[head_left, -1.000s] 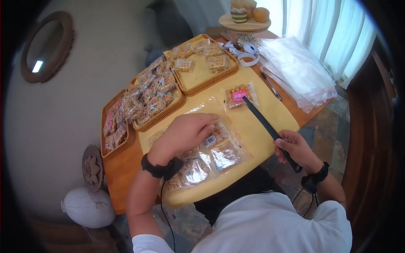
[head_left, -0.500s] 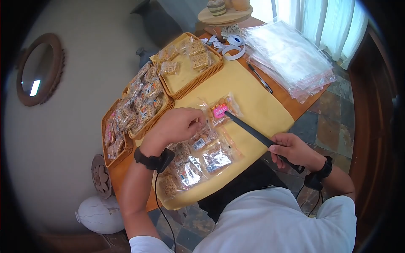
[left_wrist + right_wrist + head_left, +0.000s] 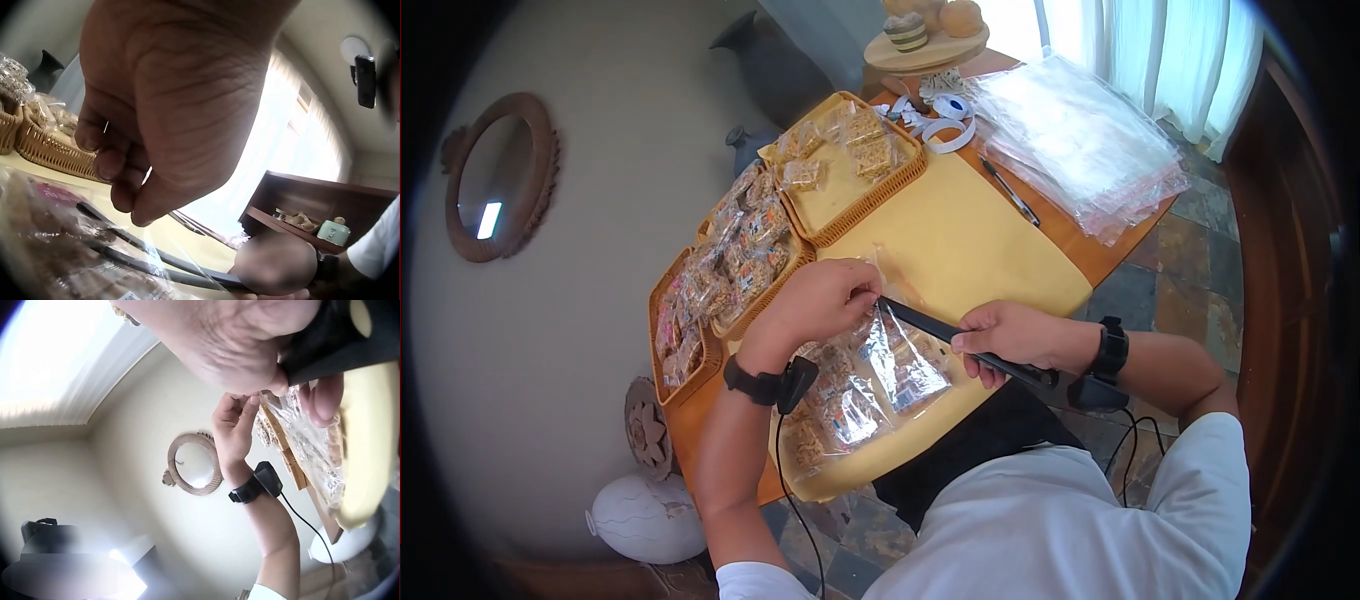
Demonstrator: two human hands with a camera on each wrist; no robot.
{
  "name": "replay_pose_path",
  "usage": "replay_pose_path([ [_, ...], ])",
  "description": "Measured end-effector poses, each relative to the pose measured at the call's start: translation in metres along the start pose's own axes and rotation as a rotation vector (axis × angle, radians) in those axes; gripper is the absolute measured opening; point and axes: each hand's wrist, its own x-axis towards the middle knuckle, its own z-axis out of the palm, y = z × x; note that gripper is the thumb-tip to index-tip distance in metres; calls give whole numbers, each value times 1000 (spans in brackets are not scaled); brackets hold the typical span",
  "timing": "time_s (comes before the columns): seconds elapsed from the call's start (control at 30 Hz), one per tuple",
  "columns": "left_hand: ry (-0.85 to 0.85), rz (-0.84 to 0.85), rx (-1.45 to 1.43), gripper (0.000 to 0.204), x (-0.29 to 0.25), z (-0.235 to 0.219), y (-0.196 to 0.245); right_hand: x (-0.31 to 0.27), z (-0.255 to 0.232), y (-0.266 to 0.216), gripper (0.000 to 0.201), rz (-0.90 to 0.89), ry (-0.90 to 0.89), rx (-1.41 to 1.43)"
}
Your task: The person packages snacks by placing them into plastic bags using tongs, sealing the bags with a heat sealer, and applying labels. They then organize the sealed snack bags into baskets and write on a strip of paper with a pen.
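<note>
A large clear plastic bag point(image 3: 905, 375) lies on the yellow cloth point(image 3: 985, 225) with several snack packets point(image 3: 840, 405) inside. My left hand point(image 3: 835, 295) pinches its edge from above, thumb against fingertips. My right hand point(image 3: 1015, 340) grips long black tongs point(image 3: 920, 320) near their handle end. Slim, slightly spread arms reach from it over the bag to just below my left fingertips. In the left wrist view, a packet with a pink label point(image 3: 56, 195) lies by the tongs' tips, seen through shiny film; my left hand hides it in the head view.
Wicker trays of wrapped snacks point(image 3: 855, 215) line the table's far left side. Stacked clear bags point(image 3: 1080, 140) lie at the back right, with a pen point(image 3: 1010, 192) and a roll of white tape point(image 3: 950, 130) nearby. A wooden cake stand point(image 3: 925, 52) carries bread.
The tongs and right hand have moved left, toward my left hand. The pink-labelled packet has shifted from beside the bag to the bag's edge, out of sight in the head view.
</note>
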Motion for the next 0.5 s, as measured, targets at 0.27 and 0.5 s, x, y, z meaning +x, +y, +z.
replay_pose_path([
  [0.27, 180, -81, -102, 32, -24, 5, -16, -45, -36, -37, 33, -20, 3, -365],
  [0.5, 116, 0, 102, 77, -46, 52, -11, -80, -50, -34, 29, -103, 380, -895],
])
